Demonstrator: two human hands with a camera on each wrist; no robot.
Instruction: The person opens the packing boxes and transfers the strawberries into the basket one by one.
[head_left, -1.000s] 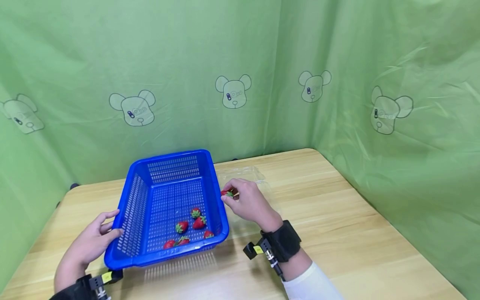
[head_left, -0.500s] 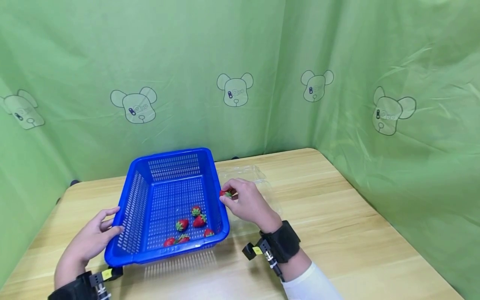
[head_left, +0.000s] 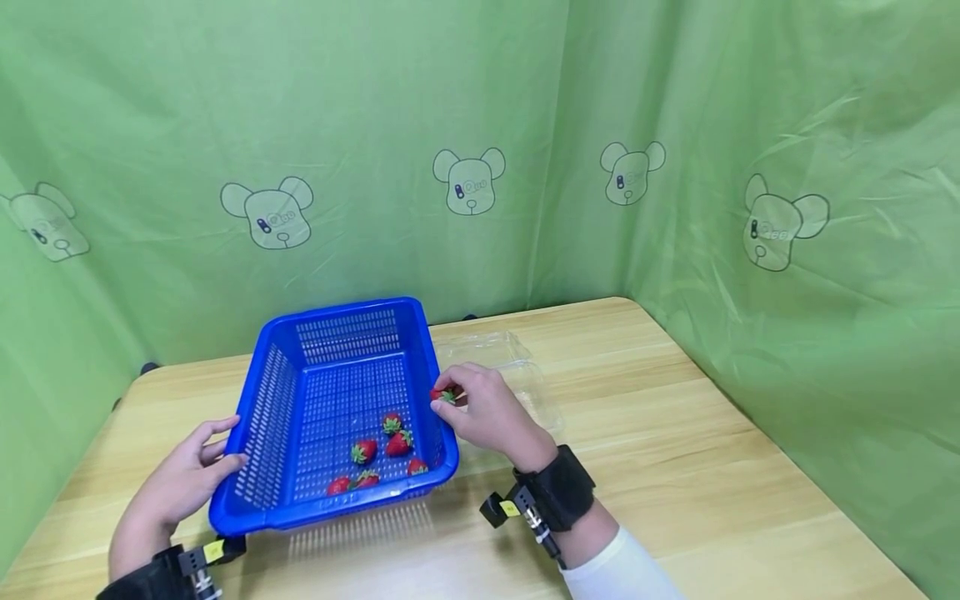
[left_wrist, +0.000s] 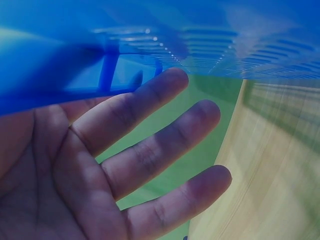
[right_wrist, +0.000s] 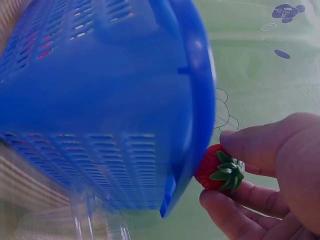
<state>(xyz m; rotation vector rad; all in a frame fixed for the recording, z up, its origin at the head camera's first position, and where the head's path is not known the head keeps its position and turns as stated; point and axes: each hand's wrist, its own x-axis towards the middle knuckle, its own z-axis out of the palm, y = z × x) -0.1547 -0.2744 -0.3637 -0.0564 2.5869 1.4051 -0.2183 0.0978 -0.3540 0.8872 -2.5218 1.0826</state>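
A blue plastic basket (head_left: 352, 392) with slotted walls is raised a little off the table at its near side, its shadow beneath. My left hand (head_left: 180, 475) grips its left rim by thumb and index finger; in the left wrist view the other fingers (left_wrist: 160, 150) spread below the rim. At the right rim, my right hand (head_left: 487, 412) pinches a strawberry (right_wrist: 215, 170) between thumb and fingers, green leaves facing the palm. Several strawberries (head_left: 399, 443) lie inside the basket toward its near right corner.
A clear plastic box (head_left: 536, 392) stands on the wooden table (head_left: 675, 467) to the right of the basket, partly hidden behind my right hand. Green curtains (head_left: 360, 125) printed with bear heads close off the back and sides.
My right hand has shifted slightly left and toward me with the strawberry, which now overlaps the basket's right rim. The left hand and basket have stayed nearly the same.
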